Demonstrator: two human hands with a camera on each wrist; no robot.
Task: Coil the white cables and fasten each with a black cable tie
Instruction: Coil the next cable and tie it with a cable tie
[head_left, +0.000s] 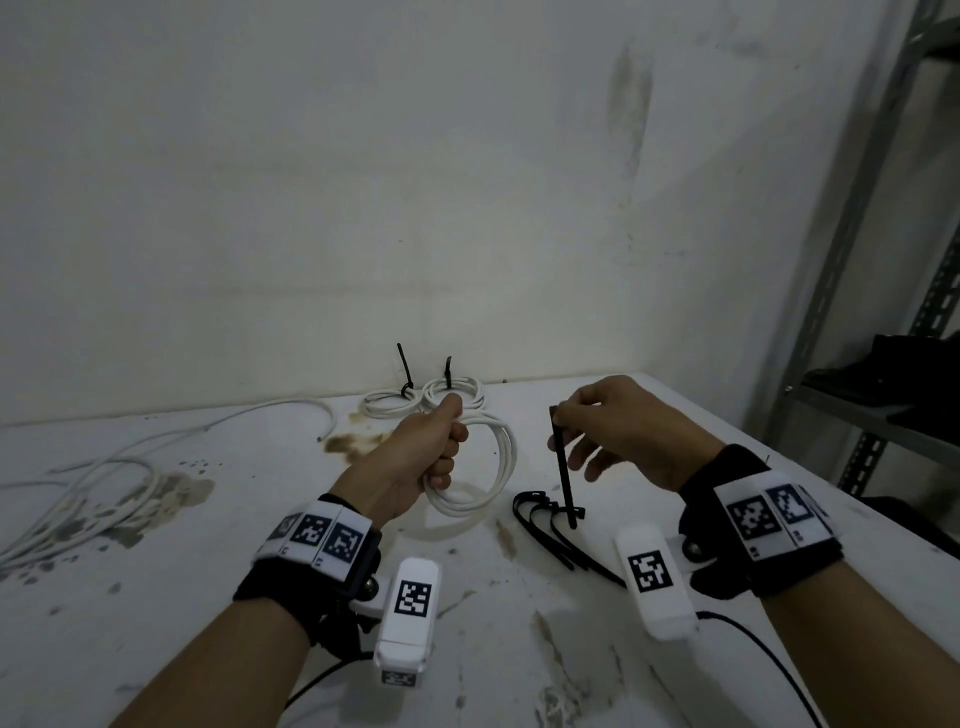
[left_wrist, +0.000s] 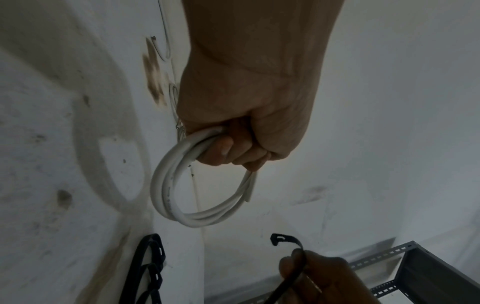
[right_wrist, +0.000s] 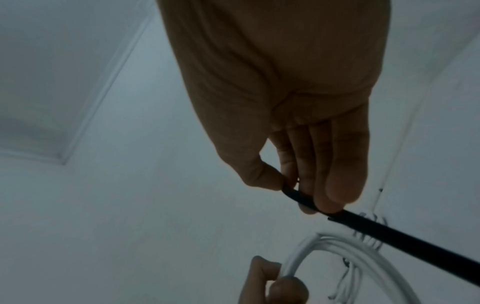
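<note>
1. The left hand (head_left: 426, 457) is clenched in a fist round a coil of white cable (head_left: 483, 483), holding it up off the desk (head_left: 208, 571). The coil is made of several smooth, round loops lying side by side, and it hangs below and to the right of the fist; in the left wrist view one cut end (left_wrist: 249, 195) sticks out beside the loops.

2. The right hand (head_left: 623, 431) pinches a black cable tie (head_left: 565, 467) near its top end between thumb and forefinger, while the other fingers hang loosely spread. The tie is a thin, straight strap hanging almost upright, just to the right of the coil and apart from it.

3. Under the hanging tie, a small heap of spare black ties (head_left: 550, 525) lies on the desk — curved straps, overlapping.

4. At the back of the desk, against the wall (head_left: 467, 182), two finished coils (head_left: 423, 397) lie side by side, each bound with a black tie whose tail points upward.

5. To the left, loose white cables (head_left: 93, 499) sprawl uncoiled over the stained desk — one long strand runs back toward the wall.

6. A grey metal shelf (head_left: 883, 405) stands at the right edge.
</note>
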